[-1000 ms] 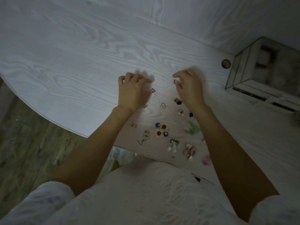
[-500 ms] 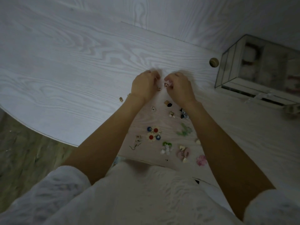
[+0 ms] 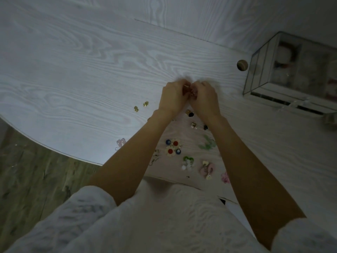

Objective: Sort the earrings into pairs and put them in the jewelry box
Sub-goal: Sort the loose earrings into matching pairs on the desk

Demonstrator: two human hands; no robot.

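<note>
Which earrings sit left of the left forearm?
The two small gold earrings and, nearer the table edge, the pale pink pair; all other earrings lie between the forearms.

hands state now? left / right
Left hand: fingers curled, pinching a small earring.
Right hand: fingers curled, pinching at the same spot; separate earring cannot be told.

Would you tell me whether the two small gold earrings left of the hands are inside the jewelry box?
Out: gold earrings lie on the table.
</note>
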